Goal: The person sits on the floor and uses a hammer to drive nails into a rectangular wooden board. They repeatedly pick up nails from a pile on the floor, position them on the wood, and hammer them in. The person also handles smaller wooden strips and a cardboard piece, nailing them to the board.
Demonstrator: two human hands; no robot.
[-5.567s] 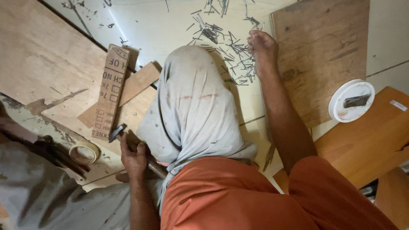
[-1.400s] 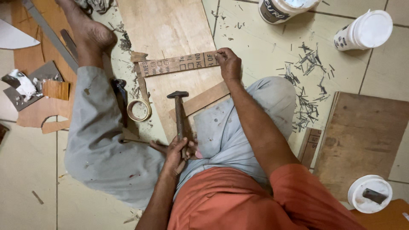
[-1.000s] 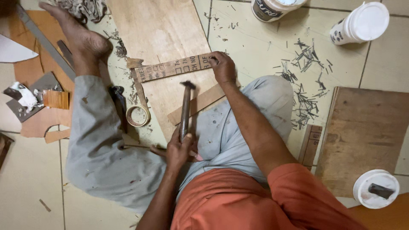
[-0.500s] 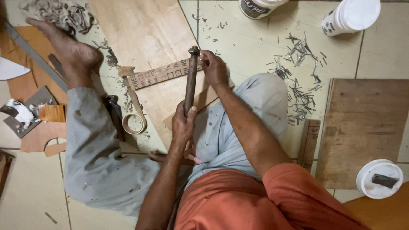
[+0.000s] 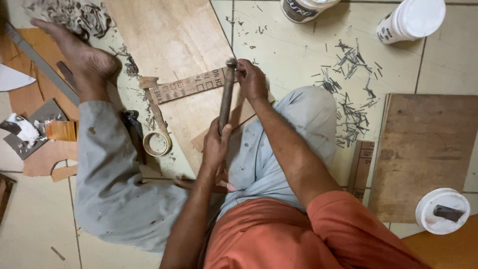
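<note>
Wooden strip (image 5: 191, 85), thin and printed, lies flat across a plywood sheet (image 5: 169, 35) on the tiled floor (image 5: 294, 45), and both hands work at its end. In the single head view, the left hand (image 5: 215, 144) has its fingers clenched around the handle of one hammer (image 5: 225, 97), whose head sits on the strip just beside the right hand (image 5: 251, 79). The right fingers pinch down at that same spot; whether they hold a nail is too small to tell. One roll of tape (image 5: 157, 143) lies on the floor to the left of the left hand, near the person's grey trouser leg. A loose scatter of nails (image 5: 348, 94), too many to count, lies to the right of the right hand. Three white tubs (image 5: 411, 20) show: two beyond the right hand at the top edge, one well off to the lower right beside a second wooden board (image 5: 423, 149). One bare foot (image 5: 82, 57) rests at the far left of the strip.
</note>
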